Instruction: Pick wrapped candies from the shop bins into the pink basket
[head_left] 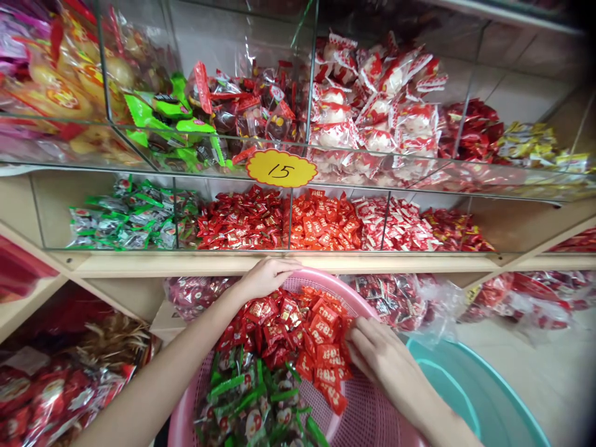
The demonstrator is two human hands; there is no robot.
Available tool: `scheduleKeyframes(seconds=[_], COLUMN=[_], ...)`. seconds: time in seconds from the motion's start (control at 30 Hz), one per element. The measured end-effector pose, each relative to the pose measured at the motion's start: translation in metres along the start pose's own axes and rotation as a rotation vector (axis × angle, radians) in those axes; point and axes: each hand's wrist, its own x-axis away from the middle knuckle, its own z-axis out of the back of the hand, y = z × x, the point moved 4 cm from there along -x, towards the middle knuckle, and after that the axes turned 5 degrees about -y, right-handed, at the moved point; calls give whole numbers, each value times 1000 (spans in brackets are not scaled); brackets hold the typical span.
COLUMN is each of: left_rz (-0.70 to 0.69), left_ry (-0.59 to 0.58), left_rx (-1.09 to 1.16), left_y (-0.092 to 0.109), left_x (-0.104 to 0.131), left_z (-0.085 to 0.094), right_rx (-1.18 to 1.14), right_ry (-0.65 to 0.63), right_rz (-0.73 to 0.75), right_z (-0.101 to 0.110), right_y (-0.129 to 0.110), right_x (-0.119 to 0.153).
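Observation:
My left hand (270, 276) grips the far rim of a pink plastic basket (364, 304), its fingers laid along the edge. Inside the basket, my right hand (379, 354) has its fingers bent and closed against orange-red wrapped candies (325, 338); its fingertips are partly hidden. Dark red wrapped candies (274, 323) lie to the left of those, toward the far side. Nearest me is a heap of clear packets with green ends (256, 397). Bare pink mesh shows at the basket's right side.
Glass-fronted shelf bins hold green candies (135, 214), dark red candies (244, 217) and orange-red candies (323, 220). A yellow tag (282, 168) reads 15. Bagged candies (391, 298) sit under the wooden shelf edge (177, 264). A teal tub (484, 385) stands at right.

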Motion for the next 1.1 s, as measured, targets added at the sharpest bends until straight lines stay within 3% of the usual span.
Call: scheduleKeyframes(seconds=[0.2,0.77,1.1], left_rz=[-25,-38,-43], left_ry=[5,-3,9], left_rx=[-1,-5,3], left_y=[0,1,2], left_x=[1,1,1], left_z=[0,0,0], right_rx=[23,61,12], right_ry=[-62,-51,-49], right_rz=[-3,88,-3], right_z=[-4,-13,-10], right_y=[0,-10,5], right_x=[-3,2,-15])
